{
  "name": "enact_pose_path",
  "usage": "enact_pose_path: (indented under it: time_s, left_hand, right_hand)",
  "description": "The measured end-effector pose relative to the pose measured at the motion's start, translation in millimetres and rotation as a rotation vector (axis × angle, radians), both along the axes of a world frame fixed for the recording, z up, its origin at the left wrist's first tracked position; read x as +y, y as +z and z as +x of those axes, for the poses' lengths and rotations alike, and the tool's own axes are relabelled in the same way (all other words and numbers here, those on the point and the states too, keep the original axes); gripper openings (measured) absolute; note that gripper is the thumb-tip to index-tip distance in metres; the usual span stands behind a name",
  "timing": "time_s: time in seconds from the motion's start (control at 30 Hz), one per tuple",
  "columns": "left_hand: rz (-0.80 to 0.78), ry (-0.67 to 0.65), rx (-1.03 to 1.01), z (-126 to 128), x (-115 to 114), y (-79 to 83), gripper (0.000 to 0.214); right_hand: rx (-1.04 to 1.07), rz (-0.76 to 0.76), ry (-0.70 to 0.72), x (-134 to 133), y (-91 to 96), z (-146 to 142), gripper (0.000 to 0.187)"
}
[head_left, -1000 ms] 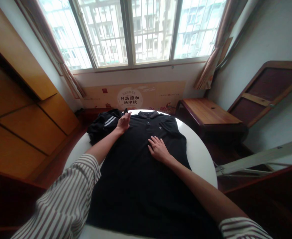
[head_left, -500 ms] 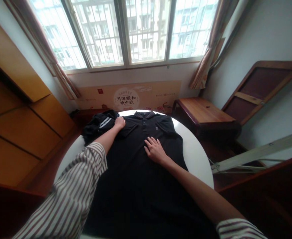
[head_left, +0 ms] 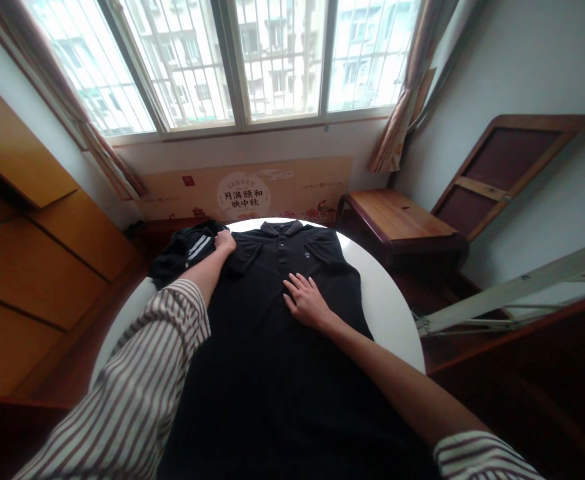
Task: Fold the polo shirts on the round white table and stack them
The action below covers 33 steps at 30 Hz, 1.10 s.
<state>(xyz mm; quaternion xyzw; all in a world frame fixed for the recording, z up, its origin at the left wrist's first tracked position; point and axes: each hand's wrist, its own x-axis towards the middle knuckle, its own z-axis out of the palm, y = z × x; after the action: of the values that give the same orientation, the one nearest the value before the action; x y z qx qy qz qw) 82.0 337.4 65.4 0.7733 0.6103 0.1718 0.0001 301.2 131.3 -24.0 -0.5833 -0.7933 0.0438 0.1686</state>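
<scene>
Resting on the shirt (head_left: 272, 347), the right hand (head_left: 306, 301) lies spread; the left hand (head_left: 225, 241) curls near the far left edge of the table (head_left: 386, 303), grip unclear.

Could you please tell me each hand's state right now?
Left hand: closed, by the striped dark garment; whether it grips cloth cannot be told.
Right hand: open, palm down on the black polo shirt.
</scene>
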Motion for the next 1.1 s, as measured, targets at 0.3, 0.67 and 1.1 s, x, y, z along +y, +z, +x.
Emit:
enact_pose_path:
  time_s: [0.3,0.67,1.1]
  left_hand:
    - [-0.023,-0.501,0.114,-1,-141,-20.9,0.023]
    - [-0.112,-0.872,0.066,-117,-373,-43.4,0.051]
    - [0.152,-0.824,0.004,-129,-388,-62.9,0.057]
  right_hand:
    - [-0.047,0.085,0.001,-2,9.3,-4,0.045]
    - [-0.155,-0.092,0.59,-178,53.8,-4,0.045]
    - [-0.191,0.042,0.391,-255,25.4,18,0.043]
